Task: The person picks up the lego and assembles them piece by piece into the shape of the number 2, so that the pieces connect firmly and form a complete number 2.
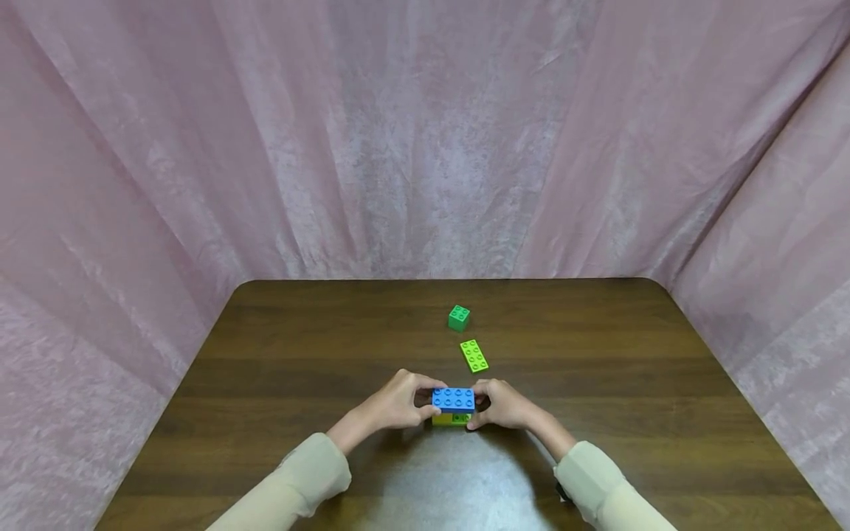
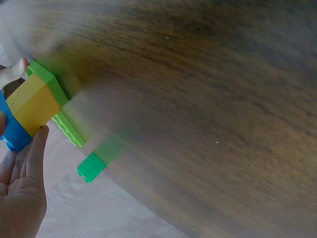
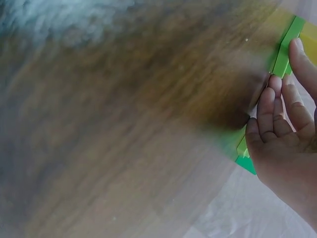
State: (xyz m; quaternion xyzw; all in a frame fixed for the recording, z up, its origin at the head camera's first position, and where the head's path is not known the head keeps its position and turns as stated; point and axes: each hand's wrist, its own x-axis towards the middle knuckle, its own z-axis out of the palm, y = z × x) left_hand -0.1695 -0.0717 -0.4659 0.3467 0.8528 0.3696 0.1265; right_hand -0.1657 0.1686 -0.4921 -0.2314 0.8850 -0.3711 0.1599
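A blue toy building brick (image 1: pixel 454 399) with two rows of studs sits above a yellow brick (image 2: pixel 35 101), which stands on a lime green plate (image 3: pixel 288 48). From the left side, my left hand (image 1: pixel 398 402) pinches the blue brick between thumb and fingers; its fingertips also reach the yellow brick in the left wrist view. On the other side, my right hand (image 1: pixel 506 405) grips the end of the lime green plate, thumb on the near edge and fingers behind. Whether the blue brick is fully pressed onto the yellow one cannot be told.
Beyond the hands, a second lime green plate (image 1: pixel 474 355) lies studs up on the brown wooden table (image 1: pixel 299 354). Farther back stands a small green brick (image 1: pixel 459 318). Pink curtains (image 1: pixel 425 147) hang behind the table and at its sides.
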